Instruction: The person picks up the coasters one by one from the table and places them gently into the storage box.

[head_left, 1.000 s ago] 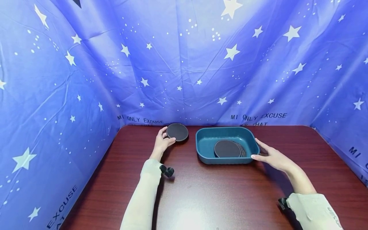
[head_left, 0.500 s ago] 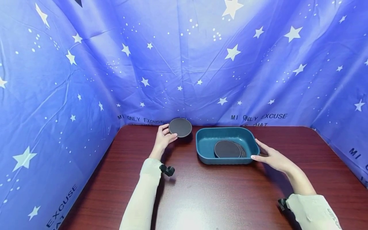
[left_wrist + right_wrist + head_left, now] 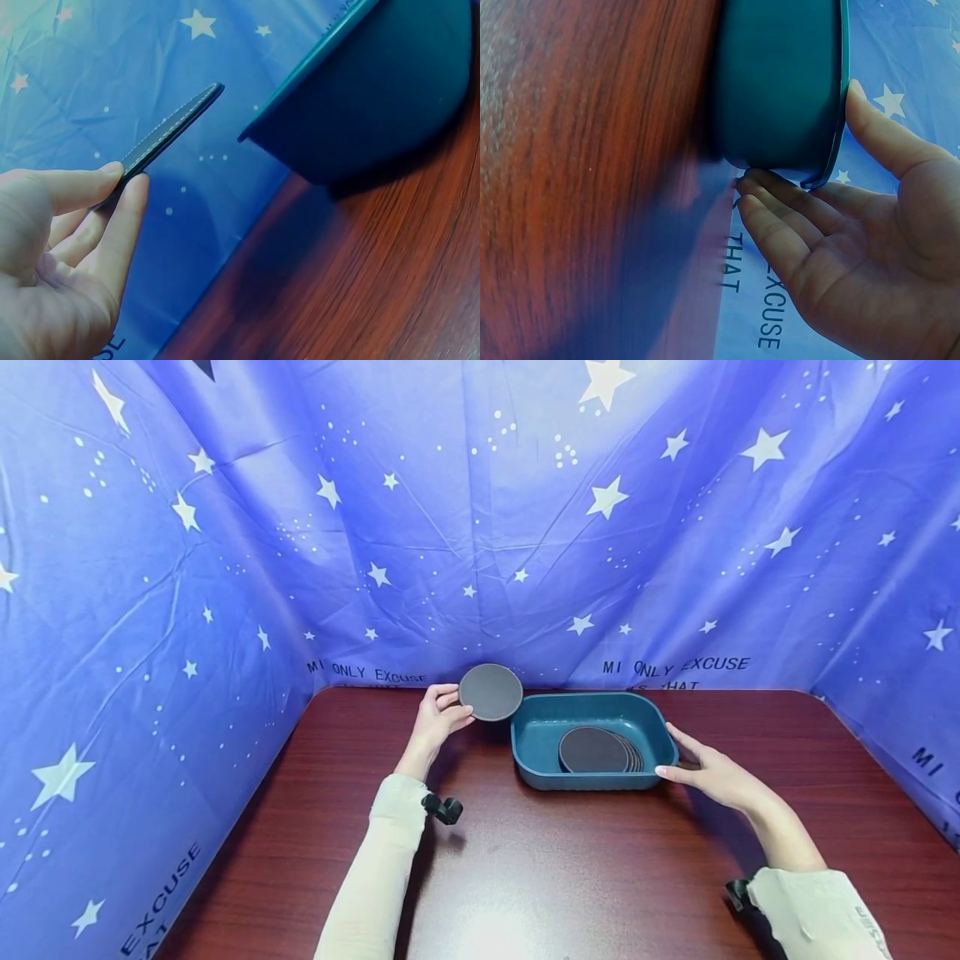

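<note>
My left hand (image 3: 437,722) pinches a round dark coaster (image 3: 491,692) between thumb and fingers, raised above the table. In the left wrist view the coaster (image 3: 174,127) appears nearly edge-on, tilted, with pale stitching round its rim. It is just left of a teal rectangular basin (image 3: 592,782), overlapping its far left corner in the head view. Several similar coasters (image 3: 595,750) lie fanned in an overlapping stack inside the basin. My right hand (image 3: 716,774) rests against the basin's right end. Its thumb touches the rim and its fairly straight fingers lie along the end wall (image 3: 780,90).
Everything stands on a reddish-brown wooden table (image 3: 525,852). A blue curtain (image 3: 450,527) with white stars closes off the back and both sides, with the basin close to the back edge. Black wrist mounts (image 3: 444,810) sit on both sleeves.
My left hand has lifted the coaster and carried it right, towards the basin. The right hand and the basin have stayed in place.
</note>
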Motion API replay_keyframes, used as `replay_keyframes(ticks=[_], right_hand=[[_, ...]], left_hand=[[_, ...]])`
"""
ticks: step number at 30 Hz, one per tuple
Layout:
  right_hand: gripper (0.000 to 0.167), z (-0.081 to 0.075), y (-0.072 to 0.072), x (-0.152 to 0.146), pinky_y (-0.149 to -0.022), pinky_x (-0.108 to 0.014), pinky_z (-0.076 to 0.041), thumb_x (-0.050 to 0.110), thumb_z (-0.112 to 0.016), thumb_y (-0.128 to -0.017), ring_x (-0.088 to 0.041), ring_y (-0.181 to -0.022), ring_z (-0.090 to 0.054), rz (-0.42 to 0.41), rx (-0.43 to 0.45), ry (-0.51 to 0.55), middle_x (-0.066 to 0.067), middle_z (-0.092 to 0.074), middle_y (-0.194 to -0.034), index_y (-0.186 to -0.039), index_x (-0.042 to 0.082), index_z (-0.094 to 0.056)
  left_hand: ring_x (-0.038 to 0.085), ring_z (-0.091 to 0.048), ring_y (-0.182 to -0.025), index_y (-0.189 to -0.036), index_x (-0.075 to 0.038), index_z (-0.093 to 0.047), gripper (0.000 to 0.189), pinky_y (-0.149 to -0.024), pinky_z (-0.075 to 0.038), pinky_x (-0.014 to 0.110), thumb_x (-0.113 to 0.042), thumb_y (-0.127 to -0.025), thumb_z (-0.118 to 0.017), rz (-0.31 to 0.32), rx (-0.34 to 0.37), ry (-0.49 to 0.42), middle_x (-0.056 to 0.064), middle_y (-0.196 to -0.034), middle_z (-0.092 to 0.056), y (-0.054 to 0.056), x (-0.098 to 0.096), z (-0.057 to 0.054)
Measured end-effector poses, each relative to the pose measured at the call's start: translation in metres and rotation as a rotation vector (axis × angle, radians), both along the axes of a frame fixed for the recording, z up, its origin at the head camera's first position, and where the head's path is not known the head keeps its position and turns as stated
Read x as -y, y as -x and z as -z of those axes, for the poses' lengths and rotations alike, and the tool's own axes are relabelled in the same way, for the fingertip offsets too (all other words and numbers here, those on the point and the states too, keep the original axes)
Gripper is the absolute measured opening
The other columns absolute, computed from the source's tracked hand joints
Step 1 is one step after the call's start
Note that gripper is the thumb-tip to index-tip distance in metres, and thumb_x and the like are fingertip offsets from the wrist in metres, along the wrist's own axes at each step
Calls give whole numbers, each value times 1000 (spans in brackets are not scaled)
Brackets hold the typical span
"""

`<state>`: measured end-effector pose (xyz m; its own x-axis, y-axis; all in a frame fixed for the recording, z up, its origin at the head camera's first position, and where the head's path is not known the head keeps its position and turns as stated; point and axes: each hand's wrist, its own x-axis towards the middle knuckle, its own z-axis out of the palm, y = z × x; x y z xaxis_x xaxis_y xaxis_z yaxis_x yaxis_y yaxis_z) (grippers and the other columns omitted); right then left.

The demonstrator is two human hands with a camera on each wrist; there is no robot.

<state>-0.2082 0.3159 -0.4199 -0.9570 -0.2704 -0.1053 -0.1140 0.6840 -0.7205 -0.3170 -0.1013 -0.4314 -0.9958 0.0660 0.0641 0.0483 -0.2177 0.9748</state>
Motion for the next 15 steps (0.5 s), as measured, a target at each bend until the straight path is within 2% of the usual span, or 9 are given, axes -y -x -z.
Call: replay_keyframes(ticks=[9,15], right_hand=[[89,0,-1,1,-108,-69,-35,32,-62,-99,-56,-140,-31,-3,-2,4,-38,-23,-156,-158,-1,-5],[89,0,-1,0,-108,-69,-35,32,-62,-98,-56,-140,-31,0,-7,1,-37,-23,-157,-158,-1,-6]], left_hand=[[3,-67,-75,-136,8,-41,52,-70,-61,20,16,-88,-59,63,-16,25,33,-135,-53,-5,-12,-4],[2,-67,-76,-138,7,-43,53,-71,-61,20,14,-89,-59,113,-27,51,34,-136,-53,-6,-21,-3]])
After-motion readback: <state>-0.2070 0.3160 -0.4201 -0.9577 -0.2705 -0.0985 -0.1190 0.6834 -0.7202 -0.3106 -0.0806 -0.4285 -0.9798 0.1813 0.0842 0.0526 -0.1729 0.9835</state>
